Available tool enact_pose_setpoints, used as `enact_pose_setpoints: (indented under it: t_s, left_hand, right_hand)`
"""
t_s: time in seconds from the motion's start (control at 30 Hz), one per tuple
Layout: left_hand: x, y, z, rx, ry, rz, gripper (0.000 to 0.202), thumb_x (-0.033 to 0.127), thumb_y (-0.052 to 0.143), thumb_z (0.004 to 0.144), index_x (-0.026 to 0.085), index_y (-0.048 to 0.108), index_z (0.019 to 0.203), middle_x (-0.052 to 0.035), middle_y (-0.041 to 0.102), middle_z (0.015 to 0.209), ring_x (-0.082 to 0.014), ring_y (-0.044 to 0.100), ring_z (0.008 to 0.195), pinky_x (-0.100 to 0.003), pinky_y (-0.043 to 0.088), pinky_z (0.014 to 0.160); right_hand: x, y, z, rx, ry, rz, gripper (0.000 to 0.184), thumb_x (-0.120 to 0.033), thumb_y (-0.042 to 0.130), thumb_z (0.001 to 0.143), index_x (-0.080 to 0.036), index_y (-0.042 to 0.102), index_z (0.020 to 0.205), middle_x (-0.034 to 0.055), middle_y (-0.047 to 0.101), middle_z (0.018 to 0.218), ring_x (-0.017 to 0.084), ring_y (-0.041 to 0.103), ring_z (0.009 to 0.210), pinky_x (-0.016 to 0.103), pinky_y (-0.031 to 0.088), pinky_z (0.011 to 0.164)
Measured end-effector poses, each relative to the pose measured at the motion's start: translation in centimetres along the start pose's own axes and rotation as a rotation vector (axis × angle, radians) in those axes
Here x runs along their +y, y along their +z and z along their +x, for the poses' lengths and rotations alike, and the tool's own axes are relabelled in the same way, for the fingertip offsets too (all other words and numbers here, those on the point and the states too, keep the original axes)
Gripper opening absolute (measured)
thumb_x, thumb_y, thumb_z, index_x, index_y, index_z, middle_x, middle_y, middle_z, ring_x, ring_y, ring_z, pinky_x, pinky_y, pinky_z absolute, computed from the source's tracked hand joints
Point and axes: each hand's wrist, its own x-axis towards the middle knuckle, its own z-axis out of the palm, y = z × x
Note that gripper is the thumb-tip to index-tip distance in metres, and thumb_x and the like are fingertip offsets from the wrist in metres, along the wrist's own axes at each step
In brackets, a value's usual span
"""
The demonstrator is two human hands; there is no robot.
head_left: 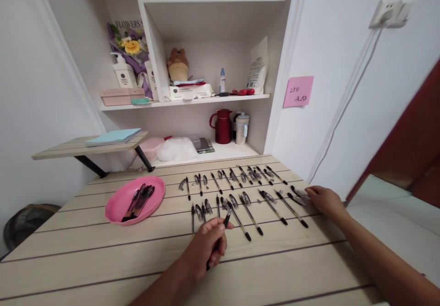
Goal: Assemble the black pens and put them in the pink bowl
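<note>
My left hand (pixel 206 246) is closed around a black pen (pixel 226 219), its tip pointing up toward the rows. Several black pens and loose caps (pixel 240 191) lie in two rows across the wooden table (pixel 103 255). My right hand (pixel 325 200) rests at the right end of the nearer row, fingers curled over a pen part (pixel 298 196) that I cannot fully make out. A pink tray (pixel 117 203) to the left holds several finished black pens (pixel 139 200).
A shelf unit behind the table carries a red kettle (pixel 222 126), a white cup (pixel 241 128), bottles and a plush toy. A small raised stand (pixel 85 146) with blue paper sits at the left. A pink sticky note (pixel 298 91) hangs on the right wall.
</note>
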Motion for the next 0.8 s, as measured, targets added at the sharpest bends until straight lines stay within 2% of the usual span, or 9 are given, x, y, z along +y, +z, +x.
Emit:
enact_pose_setpoints:
  t_s: [0.07,0.13,0.2,0.27,0.33,0.4,0.47,0.63,0.8]
  left_hand:
    - [0.0,0.1,0.0,-0.006,0.002,0.004,0.03,0.041,0.047,0.08,0.015,0.05,0.095,0.0076,0.045,0.049,-0.0014,0.022,0.029,-0.017,0.012,0.032]
    - [0.0,0.4,0.0,-0.006,0.002,-0.001,0.03,0.042,0.048,0.08,0.015,0.05,0.092,0.0071,0.047,0.05,-0.001,0.023,0.029,-0.017,0.012,0.032]
    - [-0.1,0.8,0.1,-0.019,0.0,-0.011,0.03,0.042,0.048,0.08,0.014,0.051,0.091,0.0064,0.048,0.051,-0.0007,0.024,0.029,-0.016,0.012,0.032]
    - [-0.2,1.4,0.1,-0.04,0.003,-0.024,0.029,0.041,0.047,0.081,0.014,0.051,0.091,0.0057,0.049,0.053,-0.0006,0.026,0.029,-0.016,0.014,0.031]
    - [-0.5,2.1,0.2,-0.055,0.016,-0.045,0.028,0.04,0.045,0.082,0.014,0.05,0.091,0.0053,0.05,0.054,-0.0007,0.027,0.028,-0.016,0.016,0.031]
    - [-0.7,2.8,0.2,-0.058,0.038,-0.069,0.026,0.04,0.045,0.082,0.015,0.048,0.089,0.0053,0.05,0.054,-0.0012,0.028,0.027,-0.016,0.017,0.03]
    - [-1.0,3.5,0.2,-0.054,0.051,-0.083,0.025,0.04,0.045,0.082,0.016,0.047,0.087,0.0051,0.05,0.053,-0.0018,0.029,0.026,-0.017,0.017,0.029]
    - [-1.2,4.8,0.2,0.027,0.098,-0.064,0.031,0.045,0.044,0.082,0.015,0.047,0.089,0.0048,0.048,0.052,-0.0021,0.029,0.028,-0.016,0.015,0.028]
    - [-1.5,6.0,0.3,0.058,0.081,-0.068,0.036,0.049,0.048,0.08,0.016,0.047,0.093,0.0092,0.038,0.046,-0.0014,0.022,0.028,-0.016,0.011,0.03]
  right_hand:
    - [-0.7,-0.6,-1.2,0.014,0.035,0.062,0.032,-0.037,0.044,0.076,-0.014,0.066,0.08,0.0123,0.068,0.074,0.024,0.061,0.07,0.032,0.039,0.063]
    - [-2.7,-0.9,-3.6,0.005,0.057,0.25,0.032,-0.042,0.047,0.075,-0.016,0.065,0.079,0.0083,0.066,0.066,0.021,0.06,0.061,0.03,0.04,0.059]
    - [-6.1,-0.8,-7.2,-0.075,0.022,0.502,0.033,-0.047,0.051,0.073,-0.017,0.063,0.071,0.0053,0.064,0.062,0.018,0.056,0.055,0.028,0.039,0.054]
    - [-10.3,-0.5,-11.2,-0.244,-0.051,0.711,0.034,-0.05,0.054,0.071,-0.017,0.063,0.066,0.0034,0.061,0.056,0.016,0.053,0.051,0.027,0.038,0.051]
    - [-14.3,0.0,-15.1,-0.401,-0.155,0.893,0.034,-0.049,0.057,0.071,-0.016,0.064,0.07,0.0037,0.063,0.061,0.016,0.053,0.057,0.027,0.041,0.055]
    - [-17.5,0.5,-17.9,-0.438,-0.165,1.082,0.033,-0.048,0.058,0.072,-0.016,0.064,0.079,0.0033,0.063,0.065,0.016,0.055,0.063,0.027,0.044,0.06]
    - [-19.5,1.1,-19.6,-0.39,-0.086,1.206,0.033,-0.049,0.058,0.072,-0.017,0.063,0.077,0.0019,0.062,0.063,0.014,0.055,0.058,0.024,0.044,0.056]
    - [-20.6,2.1,-20.7,-0.405,0.105,1.316,0.036,-0.051,0.056,0.073,-0.016,0.058,0.069,-0.0039,0.05,0.043,0.007,0.034,0.028,0.019,0.026,0.029]
    - [-19.9,1.3,-20.8,-0.354,0.149,1.386,0.035,-0.049,0.061,0.07,-0.014,0.062,0.069,0.0002,0.059,0.053,0.009,0.045,0.037,0.02,0.034,0.035]
